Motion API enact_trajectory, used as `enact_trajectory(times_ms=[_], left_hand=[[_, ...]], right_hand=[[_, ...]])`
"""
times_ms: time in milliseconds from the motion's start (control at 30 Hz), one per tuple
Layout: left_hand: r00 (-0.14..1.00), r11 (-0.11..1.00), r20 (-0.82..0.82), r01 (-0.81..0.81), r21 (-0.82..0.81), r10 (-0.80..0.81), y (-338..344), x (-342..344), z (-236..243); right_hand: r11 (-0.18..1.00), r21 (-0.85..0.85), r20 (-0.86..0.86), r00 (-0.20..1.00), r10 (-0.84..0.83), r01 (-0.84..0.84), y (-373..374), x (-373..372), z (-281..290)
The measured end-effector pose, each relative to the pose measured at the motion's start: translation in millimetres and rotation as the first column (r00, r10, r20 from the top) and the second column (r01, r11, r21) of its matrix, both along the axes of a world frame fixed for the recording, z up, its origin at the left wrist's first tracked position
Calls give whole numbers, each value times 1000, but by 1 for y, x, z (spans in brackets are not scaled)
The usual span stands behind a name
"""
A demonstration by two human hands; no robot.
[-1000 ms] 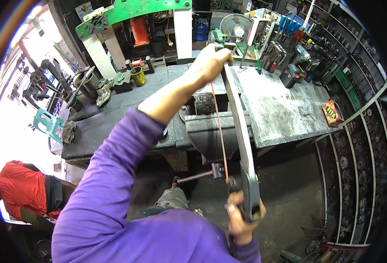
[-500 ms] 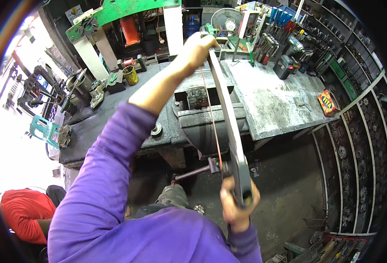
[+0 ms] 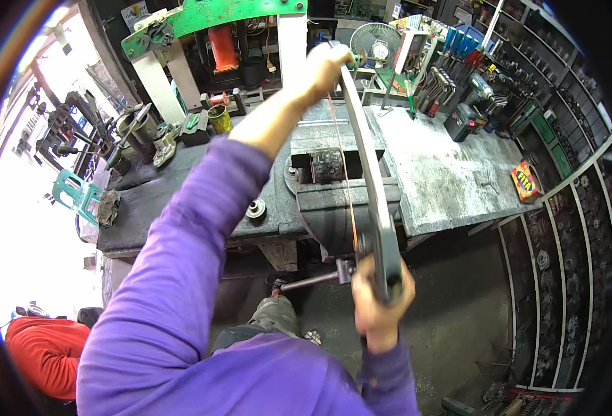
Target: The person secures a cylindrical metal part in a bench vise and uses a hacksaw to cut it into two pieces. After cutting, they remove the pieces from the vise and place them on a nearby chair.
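A hacksaw (image 3: 366, 149) stretches away from me over the bench vise (image 3: 330, 202). Its far end is gripped by my left hand (image 3: 325, 71), fingers wrapped round the frame. My right hand (image 3: 381, 298) is closed on the near handle. The thin orange blade (image 3: 348, 184) runs left of the frame and passes by the right side of a dark round metal piece (image 3: 326, 165) at the vise jaws. Whether the blade touches that piece I cannot tell. Below the vise its bar handle (image 3: 313, 281) sticks out to the left.
A small round metal part (image 3: 256, 210) lies on the bench left of the vise. Farther back are a yellow can (image 3: 220, 119) and a fan (image 3: 377, 50). Wrenches (image 3: 436, 90) and a red-yellow box (image 3: 525, 182) stand at right. A person in red (image 3: 46, 353) is low at left.
Both hands and the hacksaw have moved forward, away from me, relative to the vise. The view has shifted slightly, so the bench appears lower and farther right.
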State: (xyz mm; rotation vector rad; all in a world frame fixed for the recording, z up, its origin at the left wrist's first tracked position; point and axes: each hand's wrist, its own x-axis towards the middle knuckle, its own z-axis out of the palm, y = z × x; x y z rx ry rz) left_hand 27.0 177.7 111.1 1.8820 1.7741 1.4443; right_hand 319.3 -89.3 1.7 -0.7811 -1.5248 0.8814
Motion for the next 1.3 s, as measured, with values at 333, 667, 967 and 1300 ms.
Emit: enact_trajectory(times_ms=[333,667,967,1300], left_hand=[[933,975,-293,221,0,-211,-16,48,-10],[907,923,176,372,95,-383,-19,59,21],[993,988,-16,120,98,-119,-43,40,25],[995,996,48,84,-9,-83,-58,41,-3]], right_hand=[[967,-248,167,981,101,-58,-19,34,48],[996,-75,-8,999,43,-43,-31,61,8],[989,-65,-81,988,129,-135,-30,39,-4],[993,63,-83,991,106,-101,-52,41,16]])
